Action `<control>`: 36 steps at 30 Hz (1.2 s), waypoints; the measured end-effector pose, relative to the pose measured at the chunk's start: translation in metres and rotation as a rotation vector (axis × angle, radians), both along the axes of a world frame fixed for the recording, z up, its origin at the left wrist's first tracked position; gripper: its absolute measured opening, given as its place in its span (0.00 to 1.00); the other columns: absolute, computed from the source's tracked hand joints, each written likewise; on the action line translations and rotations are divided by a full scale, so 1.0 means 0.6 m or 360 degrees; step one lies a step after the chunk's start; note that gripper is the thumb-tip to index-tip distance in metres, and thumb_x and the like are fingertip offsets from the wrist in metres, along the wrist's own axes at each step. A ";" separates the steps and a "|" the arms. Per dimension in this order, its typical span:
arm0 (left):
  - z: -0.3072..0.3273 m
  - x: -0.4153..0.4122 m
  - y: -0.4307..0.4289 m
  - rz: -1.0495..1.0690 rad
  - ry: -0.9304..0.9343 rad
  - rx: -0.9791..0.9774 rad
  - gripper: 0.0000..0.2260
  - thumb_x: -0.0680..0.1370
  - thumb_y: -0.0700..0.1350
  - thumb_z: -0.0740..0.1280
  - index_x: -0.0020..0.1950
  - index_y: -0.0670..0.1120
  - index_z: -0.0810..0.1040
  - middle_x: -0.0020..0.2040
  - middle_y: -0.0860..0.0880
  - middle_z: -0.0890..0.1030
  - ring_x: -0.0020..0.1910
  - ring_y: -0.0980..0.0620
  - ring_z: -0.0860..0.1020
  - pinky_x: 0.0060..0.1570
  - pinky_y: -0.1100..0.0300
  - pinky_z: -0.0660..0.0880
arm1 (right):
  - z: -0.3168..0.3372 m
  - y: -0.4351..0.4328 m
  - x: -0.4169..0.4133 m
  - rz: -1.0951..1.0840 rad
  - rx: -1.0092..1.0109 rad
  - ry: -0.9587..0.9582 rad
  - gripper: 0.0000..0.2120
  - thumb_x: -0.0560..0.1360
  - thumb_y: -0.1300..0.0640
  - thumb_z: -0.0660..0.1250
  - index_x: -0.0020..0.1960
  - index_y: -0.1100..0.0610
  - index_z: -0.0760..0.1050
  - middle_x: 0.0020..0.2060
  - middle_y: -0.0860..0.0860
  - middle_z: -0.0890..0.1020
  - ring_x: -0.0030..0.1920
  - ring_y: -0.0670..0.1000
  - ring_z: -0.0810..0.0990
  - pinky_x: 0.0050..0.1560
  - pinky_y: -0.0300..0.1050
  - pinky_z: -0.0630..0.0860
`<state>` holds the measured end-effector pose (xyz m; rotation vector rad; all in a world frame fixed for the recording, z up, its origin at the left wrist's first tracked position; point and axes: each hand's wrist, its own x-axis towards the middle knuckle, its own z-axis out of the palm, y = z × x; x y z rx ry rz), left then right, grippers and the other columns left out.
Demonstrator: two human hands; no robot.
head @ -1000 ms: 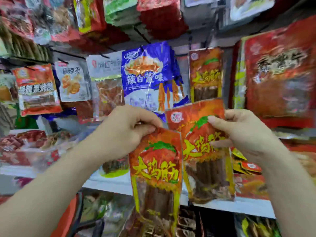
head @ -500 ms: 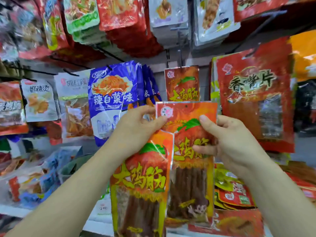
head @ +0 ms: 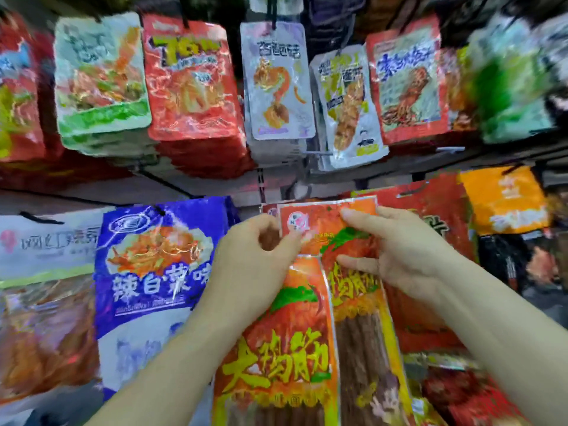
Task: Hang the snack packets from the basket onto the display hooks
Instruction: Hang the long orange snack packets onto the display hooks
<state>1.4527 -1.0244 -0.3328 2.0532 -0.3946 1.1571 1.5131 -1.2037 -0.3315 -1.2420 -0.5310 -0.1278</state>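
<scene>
Orange front packet (head: 276, 348) seemingly pinched by left grip (head: 258, 253), matching rear packet (head: 324, 222) pinched by right grip (head: 402, 256): two total.

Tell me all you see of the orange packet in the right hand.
The orange packet is a long, glossy plastic pouch: red-orange top, round white logo, green leaf, yellow characters, clear window showing dark sticks. It is held upright before red packets. The right hand pinches its top; a twin packet, gripped by the left hand, overlaps its lower left.
</scene>
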 end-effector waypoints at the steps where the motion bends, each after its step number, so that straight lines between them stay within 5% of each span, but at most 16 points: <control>1: 0.010 0.003 0.000 0.0004 0.0003 0.0001 0.09 0.72 0.53 0.68 0.42 0.47 0.78 0.33 0.52 0.80 0.34 0.54 0.78 0.42 0.53 0.76 | 0.012 0.008 -0.007 0.0000 0.0018 0.0002 0.01 0.75 0.60 0.70 0.46 0.57 0.80 0.39 0.52 0.84 0.43 0.52 0.84 0.38 0.48 0.82; 2: 0.019 0.005 -0.001 -0.0011 0.0011 -0.0020 0.06 0.72 0.49 0.70 0.48 0.51 0.78 0.36 0.53 0.82 0.36 0.55 0.80 0.44 0.51 0.77 | 0.023 0.014 -0.010 -0.0044 0.0010 -0.0006 0.00 0.75 0.60 0.70 0.45 0.57 0.80 0.39 0.52 0.84 0.42 0.52 0.83 0.35 0.45 0.81; 5: 0.041 0.005 0.000 -0.0060 -0.0041 0.0017 0.23 0.73 0.41 0.70 0.60 0.64 0.69 0.34 0.51 0.82 0.29 0.54 0.76 0.39 0.51 0.77 | 0.040 0.028 -0.020 -0.0114 0.0091 -0.0036 0.02 0.73 0.59 0.71 0.46 0.57 0.80 0.38 0.52 0.83 0.36 0.49 0.83 0.31 0.43 0.79; 7: 0.046 0.004 -0.001 -0.0014 -0.0087 0.0137 0.26 0.74 0.40 0.68 0.63 0.67 0.68 0.35 0.50 0.81 0.25 0.58 0.70 0.35 0.55 0.74 | 0.043 0.034 -0.022 -0.0169 0.0122 -0.0074 0.06 0.73 0.59 0.72 0.49 0.59 0.80 0.38 0.53 0.83 0.33 0.47 0.82 0.30 0.43 0.79; 13: 0.041 0.016 -0.009 0.0160 -0.0139 0.0348 0.19 0.78 0.46 0.59 0.66 0.64 0.72 0.55 0.55 0.81 0.54 0.55 0.78 0.55 0.52 0.75 | 0.050 0.044 -0.008 -0.0269 0.0123 -0.0131 0.09 0.74 0.59 0.72 0.52 0.62 0.80 0.41 0.56 0.83 0.36 0.50 0.81 0.28 0.40 0.77; 22: 0.049 0.023 -0.002 0.0219 -0.0124 0.0353 0.19 0.79 0.41 0.62 0.66 0.60 0.76 0.50 0.52 0.80 0.45 0.52 0.77 0.48 0.56 0.75 | 0.059 0.042 0.005 -0.0214 0.0011 -0.0169 0.08 0.74 0.57 0.72 0.52 0.56 0.80 0.40 0.52 0.84 0.33 0.48 0.81 0.24 0.38 0.73; 27: 0.048 0.034 -0.003 0.0143 0.0012 0.0253 0.18 0.78 0.40 0.63 0.65 0.57 0.77 0.61 0.59 0.79 0.59 0.61 0.76 0.61 0.65 0.71 | 0.057 0.035 0.012 -0.0147 -0.0035 -0.0114 0.08 0.75 0.56 0.70 0.53 0.57 0.80 0.38 0.52 0.83 0.29 0.46 0.80 0.22 0.37 0.72; 30: 0.041 0.039 -0.001 0.0096 0.0082 0.0162 0.17 0.79 0.41 0.63 0.64 0.57 0.77 0.61 0.60 0.79 0.60 0.65 0.74 0.57 0.75 0.68 | 0.053 0.034 0.017 -0.0106 -0.0033 -0.0099 0.08 0.76 0.57 0.69 0.54 0.57 0.79 0.41 0.53 0.81 0.30 0.47 0.79 0.23 0.38 0.75; 36: 0.044 0.039 0.001 0.0096 0.0138 0.0148 0.17 0.78 0.41 0.65 0.64 0.58 0.77 0.62 0.60 0.78 0.62 0.63 0.73 0.63 0.65 0.69 | 0.043 0.025 0.017 -0.0294 -0.0301 -0.0645 0.14 0.78 0.66 0.63 0.51 0.46 0.72 0.43 0.56 0.73 0.35 0.56 0.74 0.28 0.45 0.79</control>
